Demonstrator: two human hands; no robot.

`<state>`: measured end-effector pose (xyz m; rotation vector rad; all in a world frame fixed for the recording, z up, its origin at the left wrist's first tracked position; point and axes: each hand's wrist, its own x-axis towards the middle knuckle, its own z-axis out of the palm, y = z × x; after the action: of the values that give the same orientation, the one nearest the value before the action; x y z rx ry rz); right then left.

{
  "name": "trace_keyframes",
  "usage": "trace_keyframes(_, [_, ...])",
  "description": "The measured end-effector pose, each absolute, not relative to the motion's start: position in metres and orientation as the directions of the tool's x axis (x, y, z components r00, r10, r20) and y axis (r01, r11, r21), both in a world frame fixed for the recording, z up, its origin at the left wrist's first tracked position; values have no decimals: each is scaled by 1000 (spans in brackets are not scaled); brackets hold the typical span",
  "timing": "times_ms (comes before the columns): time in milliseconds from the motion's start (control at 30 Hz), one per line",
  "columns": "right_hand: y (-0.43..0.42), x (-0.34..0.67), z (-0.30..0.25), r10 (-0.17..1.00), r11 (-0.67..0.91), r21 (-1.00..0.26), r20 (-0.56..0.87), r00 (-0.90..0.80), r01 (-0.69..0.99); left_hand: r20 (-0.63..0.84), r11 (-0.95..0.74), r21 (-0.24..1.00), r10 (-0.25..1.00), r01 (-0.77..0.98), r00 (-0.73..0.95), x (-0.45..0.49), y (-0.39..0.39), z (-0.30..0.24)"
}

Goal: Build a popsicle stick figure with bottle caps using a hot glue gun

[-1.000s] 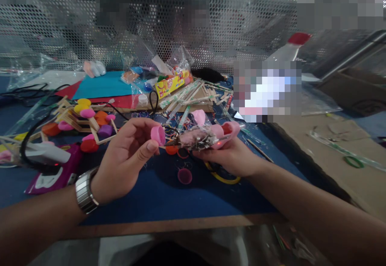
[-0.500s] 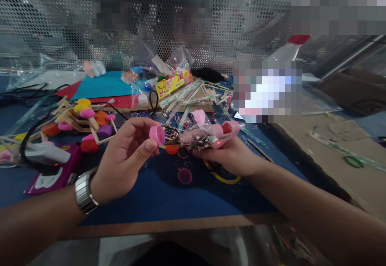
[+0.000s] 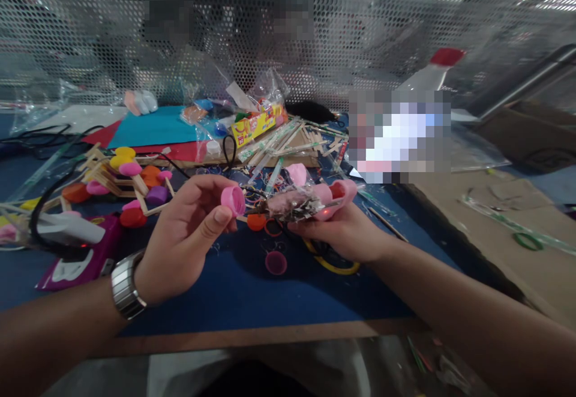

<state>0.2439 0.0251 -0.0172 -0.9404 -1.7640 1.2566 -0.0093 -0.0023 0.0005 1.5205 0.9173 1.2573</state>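
Observation:
Between the thumb and fingers of my left hand (image 3: 184, 235) is a pink bottle cap (image 3: 233, 201), its hollow side turned toward the right. My right hand (image 3: 344, 229) grips a pink hot glue gun (image 3: 335, 199) with a small red light. The gun's front is wrapped in ragged, stained foil (image 3: 297, 203), and its dark nozzle points left, close to the cap's rim; whether they touch I cannot tell. Below the hands another pink cap (image 3: 276, 262) lies on the blue table (image 3: 216, 307). Yellow-handled scissors (image 3: 337, 266) lie partly under my right hand.
A structure of wooden sticks and coloured caps (image 3: 135, 181) stands at left, by a purple packet (image 3: 85, 259). Behind are a yellow box (image 3: 254, 127), glue sticks (image 3: 270, 145) and coloured sheets (image 3: 153, 127). A red-capped bottle (image 3: 432, 73) and cardboard (image 3: 477, 229) are at right.
The pink cap has shifted very slightly left and up in my left hand. My right hand and the glue gun look almost unmoved.

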Motion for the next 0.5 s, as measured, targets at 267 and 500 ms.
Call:
trace_keyframes(267, [25, 242, -14, 883, 245, -961, 169, -438, 124, 295, -284, 955, 935, -81, 199, -8, -2, 1])
trace_keyframes(500, [24, 240, -11, 889, 233, -964, 159, -430, 125, 299, -300, 954, 935, -27, 191, -8, -2, 1])
